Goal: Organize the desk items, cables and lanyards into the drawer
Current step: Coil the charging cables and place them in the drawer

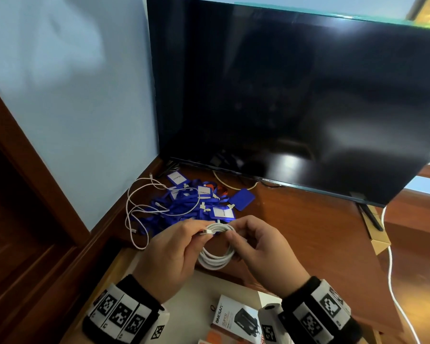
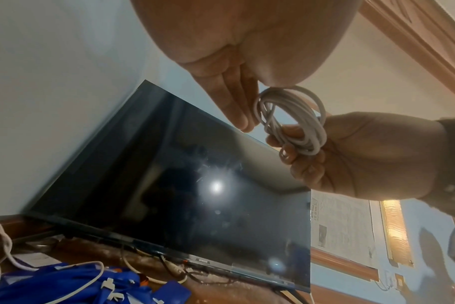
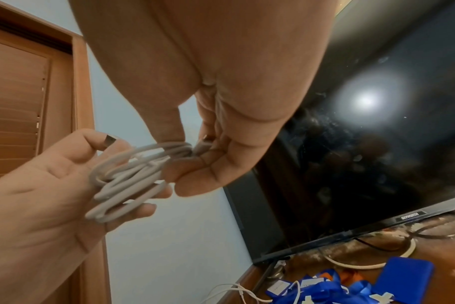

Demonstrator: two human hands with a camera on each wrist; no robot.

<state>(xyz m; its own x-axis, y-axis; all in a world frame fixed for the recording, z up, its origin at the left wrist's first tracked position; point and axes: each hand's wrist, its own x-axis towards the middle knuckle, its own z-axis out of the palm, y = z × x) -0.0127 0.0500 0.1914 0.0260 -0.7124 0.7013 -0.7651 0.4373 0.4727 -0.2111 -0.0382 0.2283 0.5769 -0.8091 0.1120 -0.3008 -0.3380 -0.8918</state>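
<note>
A coiled white cable (image 1: 216, 248) hangs between both hands above the open drawer (image 1: 114, 265). My left hand (image 1: 199, 232) pinches the plug end at the top of the coil. My right hand (image 1: 233, 239) grips the coil's right side, with its fingers curled round the loops (image 2: 294, 123). In the right wrist view the loops (image 3: 127, 181) lie across the left hand's fingers while the right thumb and fingers pinch them. A heap of blue lanyards (image 1: 191, 204) with white badges lies on the desk behind the hands. A loose white cable (image 1: 139, 209) sprawls at its left.
A large dark TV (image 1: 296, 95) stands at the back of the wooden desk. A blue card holder (image 1: 242, 199) lies beside the lanyards. The drawer holds a boxed charger (image 1: 231, 316). Another white cord (image 1: 392, 269) runs down the right, past a cardboard box (image 1: 379, 242).
</note>
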